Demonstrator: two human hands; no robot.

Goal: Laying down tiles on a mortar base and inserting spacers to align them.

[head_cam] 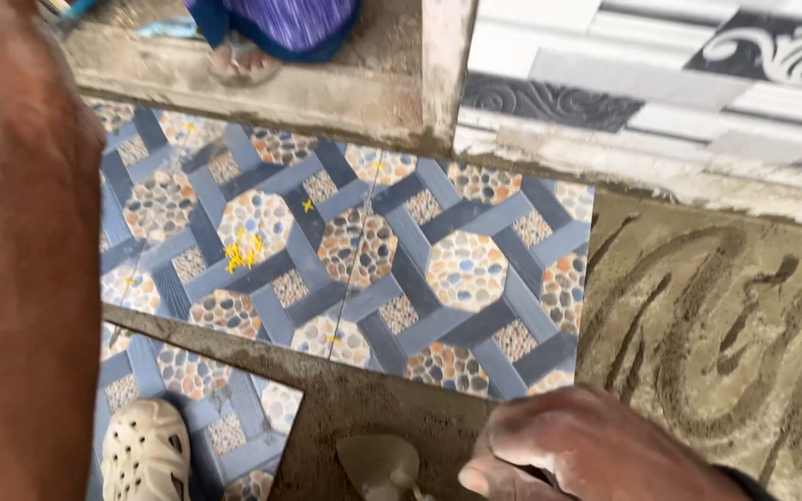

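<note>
Your right hand (587,445) is cut by the bottom edge; knuckles show, fingertips mostly hidden, so the grip can't be told. The small grey metal trowel (381,464) beside it is cropped, handle out of sight. Your left hand is off frame; only the forearm (20,278) shows, blurred. The cream perforated clog (146,455) is half cut off. The other person's sandalled foot (245,57) and purple garment (280,19) are cropped at the top.

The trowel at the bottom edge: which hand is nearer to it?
Right. The right hand sits just beside the trowel, apparently at its handle. The left hand itself is out of frame; only its forearm shows, far left.
</note>
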